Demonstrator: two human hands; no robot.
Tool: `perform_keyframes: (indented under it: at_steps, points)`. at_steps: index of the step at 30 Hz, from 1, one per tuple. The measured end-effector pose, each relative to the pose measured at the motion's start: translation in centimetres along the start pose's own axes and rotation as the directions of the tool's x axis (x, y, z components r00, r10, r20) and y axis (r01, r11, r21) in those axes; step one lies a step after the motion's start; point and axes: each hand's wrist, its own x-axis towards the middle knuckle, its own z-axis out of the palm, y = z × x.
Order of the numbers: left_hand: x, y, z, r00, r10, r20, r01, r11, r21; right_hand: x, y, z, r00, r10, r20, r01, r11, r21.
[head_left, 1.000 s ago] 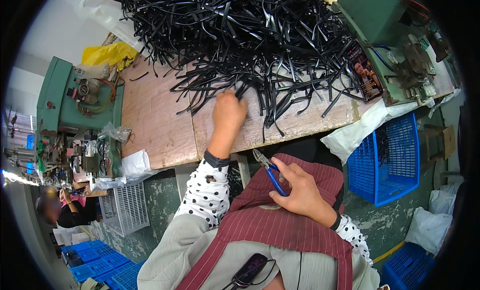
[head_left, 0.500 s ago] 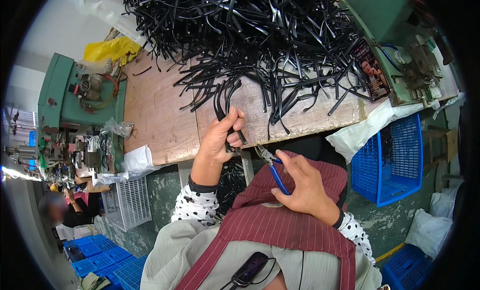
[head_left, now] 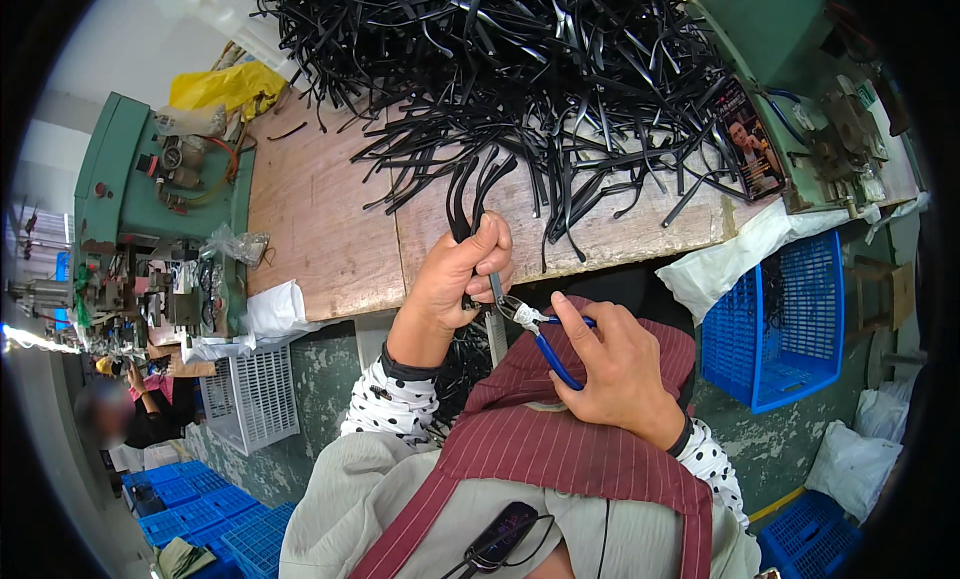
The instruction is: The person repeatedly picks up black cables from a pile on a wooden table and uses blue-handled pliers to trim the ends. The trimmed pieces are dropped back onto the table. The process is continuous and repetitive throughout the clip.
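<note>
Several black glasses temples are gripped in my left hand, their curved ends fanning up above the fist. Below the fist, one straight end points down toward my right hand. A pair of blue-handled cutting pliers is held in my right hand, thumb on one side and fingers on the other. The plier jaws are at the lower end of that temple and seem to touch it. Both hands are just off the table's front edge. Beyond them, a large tangled pile of black temples covers the back of the table.
The wooden table has green machines at its left and right. A blue crate stands below right, a white crate below left. Another person sits at the far left. A red striped apron covers my lap.
My left hand has shifted slightly right, and the temples in it have fanned apart. The plier jaws have come up to the lower end of one temple.
</note>
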Motion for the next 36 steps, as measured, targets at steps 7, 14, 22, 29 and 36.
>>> perform_keyframes:
  at_steps: [7, 14, 22, 29, 36]
  points:
    - [-0.3, -0.2, -0.6, 0.993, 0.003, 0.121, 0.006, 0.997, -0.074, -0.2, -0.7, -0.1, 0.994, 0.030, 0.103, -0.035, 0.999, 0.041]
    - [-1.1, -2.3, 2.3, 0.742, 0.654, -0.149, -0.615, 0.752, 0.236, 0.2, -0.1, 0.3, 0.999, 0.046, 0.008, -0.047, 0.996, 0.079]
    - [-1.0, -4.8, 3.3, 0.348, 0.936, 0.056, -0.699, 0.219, 0.680, 0.1, -0.2, 0.5, 0.990, 0.114, 0.079, -0.132, 0.951, 0.278]
    - [-1.0, -4.5, 4.0, 0.544, 0.762, -0.352, -0.563, 0.642, 0.521, -0.6, 0.4, 0.7, 0.960, 0.200, 0.194, -0.255, 0.911, 0.325]
    - [2.0, -3.0, 0.7, 0.711, 0.579, -0.400, -0.370, 0.791, 0.488, -0.8, 0.2, 0.6, 0.949, 0.256, 0.184, -0.304, 0.897, 0.321]
